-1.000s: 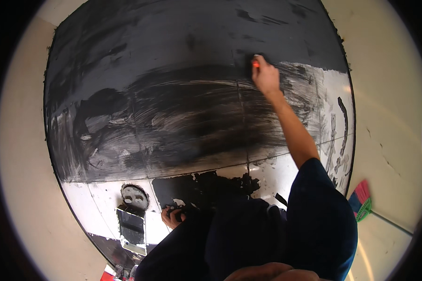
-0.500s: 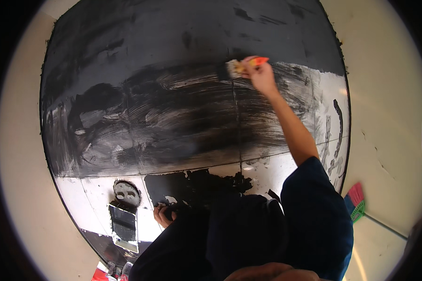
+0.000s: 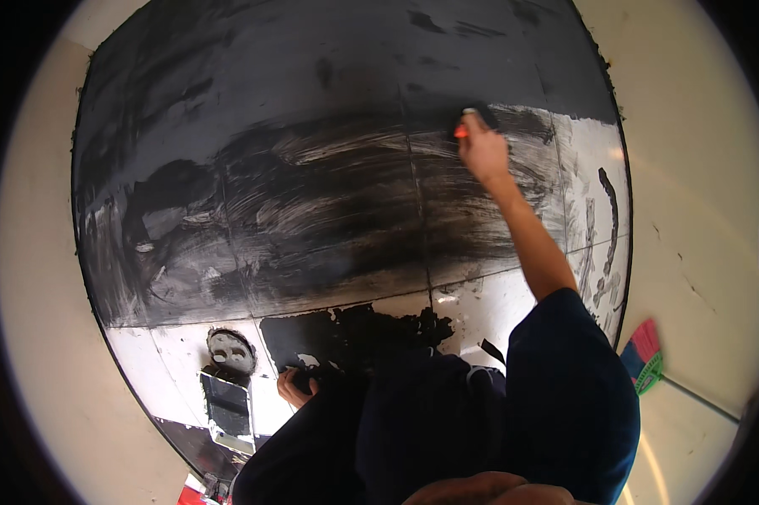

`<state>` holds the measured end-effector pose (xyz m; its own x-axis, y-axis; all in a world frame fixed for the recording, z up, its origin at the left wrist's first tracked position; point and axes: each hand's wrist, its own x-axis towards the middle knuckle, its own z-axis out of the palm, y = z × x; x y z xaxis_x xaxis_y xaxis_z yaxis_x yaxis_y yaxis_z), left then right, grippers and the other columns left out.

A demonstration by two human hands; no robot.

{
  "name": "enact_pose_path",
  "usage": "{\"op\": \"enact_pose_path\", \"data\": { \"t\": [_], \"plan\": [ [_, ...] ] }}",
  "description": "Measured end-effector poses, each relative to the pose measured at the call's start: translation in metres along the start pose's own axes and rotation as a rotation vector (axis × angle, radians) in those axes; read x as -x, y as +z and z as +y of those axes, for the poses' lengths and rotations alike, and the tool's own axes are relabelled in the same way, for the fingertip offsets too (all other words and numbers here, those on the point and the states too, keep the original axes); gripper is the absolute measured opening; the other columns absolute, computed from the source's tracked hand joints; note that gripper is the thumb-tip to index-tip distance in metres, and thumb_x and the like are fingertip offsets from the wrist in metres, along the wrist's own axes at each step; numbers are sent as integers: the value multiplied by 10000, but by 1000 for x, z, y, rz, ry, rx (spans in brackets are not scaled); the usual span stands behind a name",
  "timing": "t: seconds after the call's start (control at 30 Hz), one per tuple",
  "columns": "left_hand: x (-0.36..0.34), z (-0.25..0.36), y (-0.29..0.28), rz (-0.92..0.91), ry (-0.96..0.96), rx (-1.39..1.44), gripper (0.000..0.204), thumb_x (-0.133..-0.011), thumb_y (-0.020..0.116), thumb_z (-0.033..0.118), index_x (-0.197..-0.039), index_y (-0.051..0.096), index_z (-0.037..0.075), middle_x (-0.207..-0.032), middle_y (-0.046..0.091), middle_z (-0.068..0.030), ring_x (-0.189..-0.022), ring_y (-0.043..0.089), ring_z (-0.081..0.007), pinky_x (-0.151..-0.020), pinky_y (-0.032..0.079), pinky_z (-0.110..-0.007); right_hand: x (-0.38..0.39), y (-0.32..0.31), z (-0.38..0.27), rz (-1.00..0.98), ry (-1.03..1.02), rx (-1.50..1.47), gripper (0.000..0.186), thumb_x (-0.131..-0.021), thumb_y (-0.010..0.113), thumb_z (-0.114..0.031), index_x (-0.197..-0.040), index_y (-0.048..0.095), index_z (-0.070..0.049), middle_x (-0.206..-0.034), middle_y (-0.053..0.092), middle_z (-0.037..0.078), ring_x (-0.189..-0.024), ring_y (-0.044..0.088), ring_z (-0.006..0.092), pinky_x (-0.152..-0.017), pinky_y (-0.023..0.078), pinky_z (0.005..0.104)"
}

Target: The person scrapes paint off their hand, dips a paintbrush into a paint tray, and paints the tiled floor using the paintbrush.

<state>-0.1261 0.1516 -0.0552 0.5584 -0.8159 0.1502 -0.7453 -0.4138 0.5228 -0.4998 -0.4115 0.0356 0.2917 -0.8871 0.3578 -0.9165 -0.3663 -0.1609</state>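
Held in the tightly wrapped right hand [image 3: 485, 156], an orange-handled tool [image 3: 461, 131] well beyond and right of the round grey fitting [image 3: 231, 352], with long axis too foreshortened to tell, and with left hand [image 3: 294, 388] bent-fingered near that fitting, contents unclear.

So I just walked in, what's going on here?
A person is leaning over a tiled surface, the right hand gripping an orange-handled brush against its dark coating. The far part is mostly evenly dark, the middle is streaky, and the near strip is still largely white, with a ragged black patch. The left hand is low beside that patch; I can't tell if it holds anything. A white-rimmed tray sits to its left.
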Motion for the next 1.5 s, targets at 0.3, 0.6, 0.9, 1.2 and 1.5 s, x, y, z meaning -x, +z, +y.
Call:
{"op": "enact_pose_path", "data": {
  "t": [0.3, 0.6, 0.9, 1.2, 1.5],
  "plan": [
    [6, -8, 4, -38, 5, 3, 473, -730, 686, 253, -1137, 602, 28, -1207, 574, -178, -1194, 515, -390, -1064, 359, -536, 43, 22, -270, -365, 137, -1354, 115, -953, 688, -99, -1004, 611, -31, -717, 661, 79, -683, 688, 127, -606, 526, 284],
    [1, -7, 1, 13, 7, 28, 433, -815, 644, 311, -1129, 601, 17, -1158, 597, -178, -1140, 538, -385, -1042, 371, -525, 68, -70, 115, 187, 756, -1073, 204, -987, 670, -171, -1098, 630, -5, -1027, 700, 139, -909, 730, 252, -808, 643, 366],
    [-2, 12, -8, -5, -110, 3, 471, -691, 705, 132, -1143, 601, 51, -1180, 564, -181, -1177, 497, -388, -1056, 360, -527, 107, -54, 33, 59, 268, 15, 114, -970, 665, -152, -1053, 642, -77, -860, 729, 170, -727, 728, 318, -589, 537, 398],
    [-16, 43, -23, 7, -285, 45, 521, -673, 753, 132, -1162, 588, 57, -1224, 558, -155, -1238, 480, -381, -1070, 370, -493, 98, -21, -294, -134, -120, -1003, 99, -964, 652, -7, -1049, 631, 39, -1093, 734, 195, -927, 720, 176, -802, 571, 273],
    [-10, 31, -44, -20, -271, 179, 491, -756, 706, 145, -1223, 579, 65, -1226, 550, -153, -1244, 472, -367, -1082, 361, -474, 103, -77, -474, -857, -89, -1695, 172, -977, 677, -83, -1033, 636, 74, -881, 700, 105, -764, 682, 119, -658, 585, 257]
  ]
}}
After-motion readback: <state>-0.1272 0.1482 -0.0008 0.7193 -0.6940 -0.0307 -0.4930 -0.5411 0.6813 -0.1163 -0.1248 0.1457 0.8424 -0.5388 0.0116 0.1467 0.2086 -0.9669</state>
